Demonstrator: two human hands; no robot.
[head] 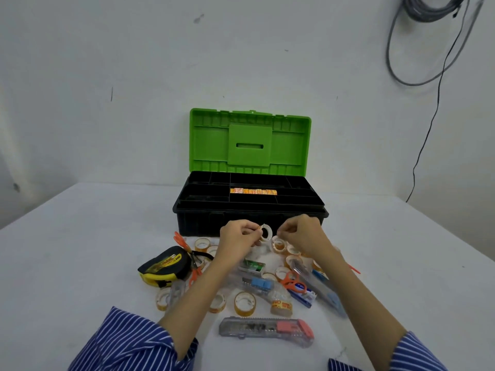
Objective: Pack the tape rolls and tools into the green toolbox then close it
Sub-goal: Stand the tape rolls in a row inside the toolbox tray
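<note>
The toolbox [187, 210] stands open at the table's middle, green lid [250, 140] upright, black tray holding a row of orange tape rolls [253, 191]. Just in front of it my left hand [237, 238] pinches a small clear tape roll [265, 232] held up on edge. My right hand [300, 234] is beside the roll with fingertips pinched together; whether it grips the tape's end I cannot tell. Below my hands lie several loose tape rolls [244, 303], a yellow-black tape measure [164, 265], orange scissors [294, 284] and a clear utility knife [266, 329].
A wrapped stack of tape [281, 303], a blue-capped cutter [261, 285], a small green box [251, 266] and a second pair of orange scissors [184, 245] lie in the pile. The white wall stands close behind the toolbox. Cables [428, 76] hang at the upper right.
</note>
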